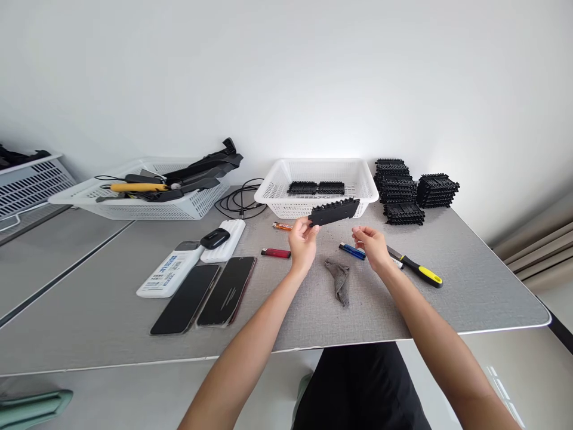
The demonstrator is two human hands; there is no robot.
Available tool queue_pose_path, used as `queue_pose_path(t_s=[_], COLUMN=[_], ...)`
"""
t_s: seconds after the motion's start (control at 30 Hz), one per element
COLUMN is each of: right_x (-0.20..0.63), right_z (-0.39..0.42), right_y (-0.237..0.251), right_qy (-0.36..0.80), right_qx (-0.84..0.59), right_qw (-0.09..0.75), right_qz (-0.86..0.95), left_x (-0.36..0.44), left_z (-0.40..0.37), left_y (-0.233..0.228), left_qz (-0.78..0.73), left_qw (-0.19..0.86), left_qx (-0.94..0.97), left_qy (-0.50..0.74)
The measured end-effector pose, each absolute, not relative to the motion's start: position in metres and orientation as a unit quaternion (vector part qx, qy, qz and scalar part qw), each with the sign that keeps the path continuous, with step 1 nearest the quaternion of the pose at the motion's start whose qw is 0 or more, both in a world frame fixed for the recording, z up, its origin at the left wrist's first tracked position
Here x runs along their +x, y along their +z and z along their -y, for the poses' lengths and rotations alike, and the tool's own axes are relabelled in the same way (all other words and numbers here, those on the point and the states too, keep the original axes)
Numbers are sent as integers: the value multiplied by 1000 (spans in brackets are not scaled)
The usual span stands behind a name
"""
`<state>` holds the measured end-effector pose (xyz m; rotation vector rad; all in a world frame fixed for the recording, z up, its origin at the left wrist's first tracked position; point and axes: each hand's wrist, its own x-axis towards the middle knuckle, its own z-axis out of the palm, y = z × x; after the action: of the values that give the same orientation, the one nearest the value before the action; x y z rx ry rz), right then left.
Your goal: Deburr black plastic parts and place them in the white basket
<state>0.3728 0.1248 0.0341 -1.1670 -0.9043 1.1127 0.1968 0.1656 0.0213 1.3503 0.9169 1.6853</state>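
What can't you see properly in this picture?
Head view only:
- Remote: its print is too small to read.
- Orange lighter: partly hidden behind the left hand.
- Left basket: the tools are piled over each other.
- Grey crate: cut off by the left edge.

I'm seeing the black strip point(333, 211) looking like matt, ridged plastic; the white basket point(277, 190) is showing perforated plastic mesh; the rag point(339, 279) is lying as crumpled grey cloth — and the table point(470, 275) is reading matt grey, finely textured, while the phones point(206, 295) are gleaming glossy black.
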Motion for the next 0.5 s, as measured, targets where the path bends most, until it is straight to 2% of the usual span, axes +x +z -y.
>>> queue_pose_path(t_s=[0.17,0.33,0.5], right_x=[381,383,380], right_z=[-127,-126,-126], right_y=[39,45,44], right_qy=[523,599,605], right_qx=[-468,-449,-462], right_qw=[653,613,599], right_qz=[283,255,248], left_x=[198,199,197], left_z=[-164,-161,-162], left_y=[26,29,29], left_qz=[-314,-295,-324], left_qw=[401,385,364], left_qx=[571,599,593], left_qy=[644,637,641])
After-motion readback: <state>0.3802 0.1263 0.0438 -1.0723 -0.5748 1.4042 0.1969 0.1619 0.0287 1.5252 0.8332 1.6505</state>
